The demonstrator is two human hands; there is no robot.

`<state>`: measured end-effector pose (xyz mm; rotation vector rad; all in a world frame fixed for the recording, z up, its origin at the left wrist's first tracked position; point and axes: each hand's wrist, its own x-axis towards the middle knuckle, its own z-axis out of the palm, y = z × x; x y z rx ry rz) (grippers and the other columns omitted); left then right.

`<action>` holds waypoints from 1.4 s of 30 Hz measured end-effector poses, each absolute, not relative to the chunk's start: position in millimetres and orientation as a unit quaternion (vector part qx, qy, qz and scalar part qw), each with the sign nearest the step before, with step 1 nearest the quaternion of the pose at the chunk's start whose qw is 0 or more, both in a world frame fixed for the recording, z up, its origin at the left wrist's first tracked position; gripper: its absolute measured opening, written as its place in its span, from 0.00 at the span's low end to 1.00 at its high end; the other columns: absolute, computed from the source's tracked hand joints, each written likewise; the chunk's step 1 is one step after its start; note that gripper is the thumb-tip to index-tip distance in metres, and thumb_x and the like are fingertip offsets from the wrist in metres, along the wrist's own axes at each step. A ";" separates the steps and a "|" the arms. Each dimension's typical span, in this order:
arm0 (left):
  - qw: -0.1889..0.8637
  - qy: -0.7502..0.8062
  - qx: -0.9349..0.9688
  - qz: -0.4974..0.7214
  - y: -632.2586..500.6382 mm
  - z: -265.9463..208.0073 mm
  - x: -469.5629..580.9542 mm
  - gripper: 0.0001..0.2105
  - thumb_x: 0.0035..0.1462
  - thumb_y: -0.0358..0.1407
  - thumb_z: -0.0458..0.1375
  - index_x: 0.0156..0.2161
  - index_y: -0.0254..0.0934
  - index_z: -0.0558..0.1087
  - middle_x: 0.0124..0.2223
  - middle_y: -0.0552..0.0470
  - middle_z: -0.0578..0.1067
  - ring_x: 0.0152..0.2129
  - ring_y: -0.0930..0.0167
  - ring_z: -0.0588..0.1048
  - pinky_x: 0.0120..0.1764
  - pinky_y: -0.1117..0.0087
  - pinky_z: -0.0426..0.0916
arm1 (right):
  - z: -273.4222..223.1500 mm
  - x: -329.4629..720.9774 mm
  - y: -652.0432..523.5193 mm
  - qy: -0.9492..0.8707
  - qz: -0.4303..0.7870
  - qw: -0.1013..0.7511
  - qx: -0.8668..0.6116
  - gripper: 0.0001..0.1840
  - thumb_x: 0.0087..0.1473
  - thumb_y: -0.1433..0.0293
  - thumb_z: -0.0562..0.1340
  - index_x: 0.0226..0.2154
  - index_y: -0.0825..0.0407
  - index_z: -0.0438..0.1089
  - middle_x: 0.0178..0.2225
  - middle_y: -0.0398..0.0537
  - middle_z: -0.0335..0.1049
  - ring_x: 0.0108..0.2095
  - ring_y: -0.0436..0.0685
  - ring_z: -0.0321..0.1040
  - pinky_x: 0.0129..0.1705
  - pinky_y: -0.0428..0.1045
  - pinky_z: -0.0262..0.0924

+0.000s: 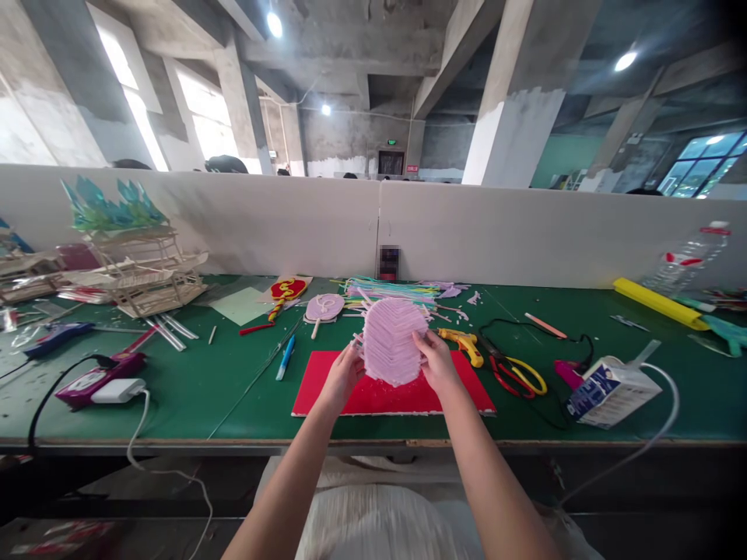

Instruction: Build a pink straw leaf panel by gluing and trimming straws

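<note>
A flat lilac panel with rounded ends and slanted ridges is held up above a red board. My left hand grips its left edge, where a few thin lilac strips stick out. On the right edge, my right hand pinches it between thumb and fingers. Behind the panel lies a pile of thin coloured strips, partly hidden by it. A yellow glue gun rests just right of my right hand, beside red-and-yellow-handled scissors. Left of the board lies a blue pen.
A lilac fan-shaped piece and a red-and-yellow one lie behind. At left stand a stick model and a purple power strip. A drink carton, yellow tube and plastic bottle are at right. A white partition closes the back.
</note>
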<state>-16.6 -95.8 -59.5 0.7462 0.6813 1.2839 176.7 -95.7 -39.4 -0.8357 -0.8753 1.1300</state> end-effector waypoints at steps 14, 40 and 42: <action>0.722 0.309 0.222 0.578 -89.6 -60.5 -6.1 0.13 0.52 0.26 0.62 0.45 0.29 0.73 0.38 0.43 0.81 0.36 0.64 0.80 0.45 0.67 0.74 | -44.3 184.1 -80.9 -0.543 0.294 0.563 -0.549 0.24 0.51 0.54 0.60 0.47 0.50 0.71 0.38 0.49 0.76 0.35 0.57 0.73 0.34 0.49 0.67; 0.720 0.327 0.105 0.603 -86.8 -61.1 -11.1 0.18 0.59 0.27 0.54 0.55 0.32 0.67 0.45 0.41 0.79 0.40 0.63 0.79 0.41 0.63 0.76 | -77.4 392.0 -115.1 -0.426 0.083 0.136 -0.890 0.13 0.41 0.65 0.63 0.32 0.53 0.74 0.34 0.57 0.73 0.37 0.66 0.72 0.32 0.52 0.63; 0.716 0.325 0.118 0.606 -87.1 -62.7 -11.2 0.19 0.57 0.25 0.56 0.54 0.32 0.68 0.43 0.41 0.79 0.39 0.63 0.79 0.41 0.64 0.76 | -78.7 384.1 -118.5 -0.407 0.025 0.182 -0.895 0.19 0.42 0.63 0.63 0.38 0.55 0.71 0.41 0.62 0.70 0.42 0.68 0.69 0.34 0.55 0.64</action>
